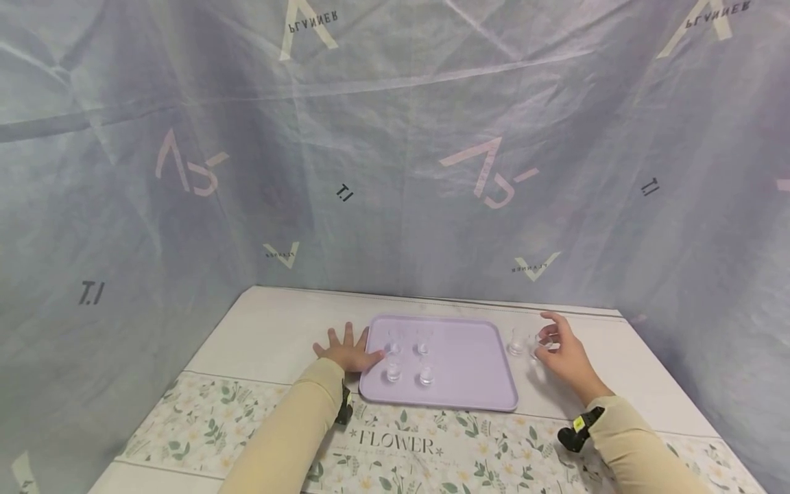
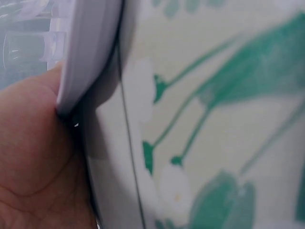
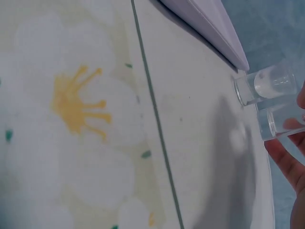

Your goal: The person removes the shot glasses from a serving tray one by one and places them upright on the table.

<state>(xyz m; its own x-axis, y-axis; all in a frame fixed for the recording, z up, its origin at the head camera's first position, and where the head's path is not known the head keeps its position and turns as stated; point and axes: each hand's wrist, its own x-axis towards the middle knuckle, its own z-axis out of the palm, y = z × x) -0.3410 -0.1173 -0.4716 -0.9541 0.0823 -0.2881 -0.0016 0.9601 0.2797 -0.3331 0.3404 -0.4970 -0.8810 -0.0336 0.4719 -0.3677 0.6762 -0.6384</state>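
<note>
A lilac tray [image 1: 472, 363] lies on the table with several small clear shot glasses standing on its left half, one of them a front glass [image 1: 426, 374]. Against the tray's left edge rests my left hand [image 1: 347, 355], fingers spread on the tabletop and thumb over the rim. To the right of the tray, my right hand [image 1: 564, 353] pinches a clear shot glass [image 3: 283, 119] between thumb and fingers. Another shot glass [image 1: 516, 343] stands between that hand and the tray. Whether the pinched glass touches the table is hard to tell.
The tabletop cover [image 1: 278, 312] is white with a floral band [image 1: 395, 442] across the front, lettered FLOWER. A grey-blue printed curtain [image 1: 395, 226] hangs behind and at both sides. Each wrist carries a black strapped device [image 1: 579, 429].
</note>
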